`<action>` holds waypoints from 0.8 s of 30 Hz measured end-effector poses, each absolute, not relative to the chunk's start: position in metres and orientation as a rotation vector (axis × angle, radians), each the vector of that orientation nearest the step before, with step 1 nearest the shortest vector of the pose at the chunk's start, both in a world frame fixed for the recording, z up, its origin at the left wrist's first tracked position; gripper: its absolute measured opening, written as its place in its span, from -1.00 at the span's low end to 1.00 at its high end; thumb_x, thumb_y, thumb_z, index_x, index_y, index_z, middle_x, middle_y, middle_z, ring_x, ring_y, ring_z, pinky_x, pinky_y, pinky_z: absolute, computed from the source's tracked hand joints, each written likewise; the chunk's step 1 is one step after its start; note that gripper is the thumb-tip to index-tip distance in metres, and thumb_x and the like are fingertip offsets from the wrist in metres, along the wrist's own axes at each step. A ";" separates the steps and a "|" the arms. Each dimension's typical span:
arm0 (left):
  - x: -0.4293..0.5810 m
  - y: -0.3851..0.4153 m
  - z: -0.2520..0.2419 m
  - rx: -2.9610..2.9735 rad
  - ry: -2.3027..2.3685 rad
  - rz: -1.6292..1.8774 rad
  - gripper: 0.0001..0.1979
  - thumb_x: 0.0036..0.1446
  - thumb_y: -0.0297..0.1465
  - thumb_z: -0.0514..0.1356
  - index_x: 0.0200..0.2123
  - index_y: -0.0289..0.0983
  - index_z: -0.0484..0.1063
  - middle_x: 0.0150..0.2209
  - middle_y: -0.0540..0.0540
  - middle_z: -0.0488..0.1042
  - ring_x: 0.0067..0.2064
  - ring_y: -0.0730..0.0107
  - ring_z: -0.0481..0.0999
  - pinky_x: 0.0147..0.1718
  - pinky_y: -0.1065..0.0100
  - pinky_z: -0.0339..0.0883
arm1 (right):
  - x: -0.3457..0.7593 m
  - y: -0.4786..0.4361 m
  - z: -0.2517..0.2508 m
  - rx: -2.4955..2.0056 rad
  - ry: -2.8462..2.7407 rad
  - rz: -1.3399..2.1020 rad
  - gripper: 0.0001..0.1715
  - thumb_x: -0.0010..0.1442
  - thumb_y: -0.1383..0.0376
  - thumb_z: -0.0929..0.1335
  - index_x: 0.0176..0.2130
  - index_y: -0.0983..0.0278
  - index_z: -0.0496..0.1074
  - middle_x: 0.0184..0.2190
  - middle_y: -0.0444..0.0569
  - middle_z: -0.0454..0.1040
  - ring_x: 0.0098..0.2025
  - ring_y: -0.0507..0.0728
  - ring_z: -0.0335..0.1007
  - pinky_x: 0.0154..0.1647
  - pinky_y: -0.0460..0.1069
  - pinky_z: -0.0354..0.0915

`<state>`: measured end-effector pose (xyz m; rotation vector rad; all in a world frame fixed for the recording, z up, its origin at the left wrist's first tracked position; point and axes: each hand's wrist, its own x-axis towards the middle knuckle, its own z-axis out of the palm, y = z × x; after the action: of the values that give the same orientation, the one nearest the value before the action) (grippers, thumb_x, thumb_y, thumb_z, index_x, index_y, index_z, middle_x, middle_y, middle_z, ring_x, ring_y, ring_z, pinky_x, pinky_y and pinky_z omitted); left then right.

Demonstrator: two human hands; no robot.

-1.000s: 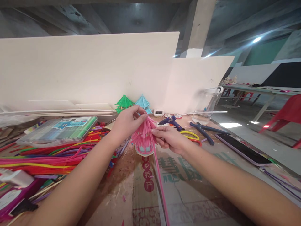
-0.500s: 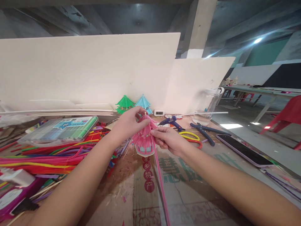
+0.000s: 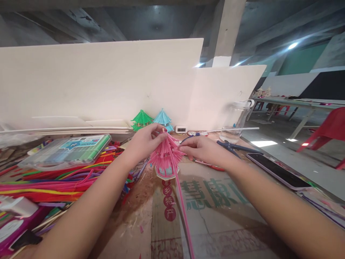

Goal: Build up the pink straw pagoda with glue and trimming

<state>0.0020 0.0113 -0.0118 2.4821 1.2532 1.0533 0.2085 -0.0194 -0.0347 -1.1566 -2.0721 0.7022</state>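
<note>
A small pagoda model [image 3: 165, 156] with tiered roofs of pink pipe cleaners stands on a pale base in front of me. My left hand [image 3: 147, 142] is closed around its peak, thumb and fingers on the top stick. At the upper roof's right edge, my right hand [image 3: 202, 148] has its fingers bent together; what lies between the tips is too small to make out. A long pink pipe cleaner [image 3: 184, 212] runs from the model down toward me. Behind my right hand, the blue glue gun [image 3: 198, 134] is mostly hidden.
Loose colored pipe cleaners [image 3: 54, 183] and a marker case [image 3: 67, 151] lie left. Green [image 3: 142, 119] and light-blue roofed models [image 3: 162, 118] stand behind, near a small clock [image 3: 181, 129]. Pliers [image 3: 231, 146], a phone [image 3: 277, 171] and a clear jug [image 3: 235, 122] are right.
My right hand has shifted right and slightly up, away from the pink pipe cleaner's upper stretch, now covering much of the glue gun and the scissors handles. My left hand keeps its hold on the peak.
</note>
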 end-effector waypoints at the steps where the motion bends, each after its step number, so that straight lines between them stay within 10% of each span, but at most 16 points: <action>1: 0.002 0.012 -0.012 2.465 1.261 1.076 -0.73 0.15 -0.19 0.06 -0.24 -0.23 0.42 -0.25 -0.06 0.53 -0.24 0.29 0.47 -0.27 0.32 0.28 | 0.213 -0.019 -0.034 -1.170 -2.048 0.614 -0.70 0.12 0.11 0.30 -0.49 0.27 0.38 -0.64 -0.21 0.30 -0.61 -0.04 0.11 -0.59 -0.11 0.01; 24: 0.004 0.018 -0.017 2.296 1.178 1.128 -0.57 0.12 -0.09 0.12 -0.13 -0.29 0.49 -0.13 -0.12 0.57 -0.15 0.25 0.50 -0.16 0.35 0.34 | 0.250 0.003 -0.029 -1.496 -1.845 0.284 -0.66 0.10 0.09 0.29 -0.56 0.26 0.32 -0.66 -0.18 0.31 -0.60 -0.02 0.17 -0.57 -0.10 0.03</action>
<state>0.0037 0.0178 -0.0167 2.2964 1.1779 1.1275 0.2498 0.0027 -0.0292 -1.4958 -1.8453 0.2836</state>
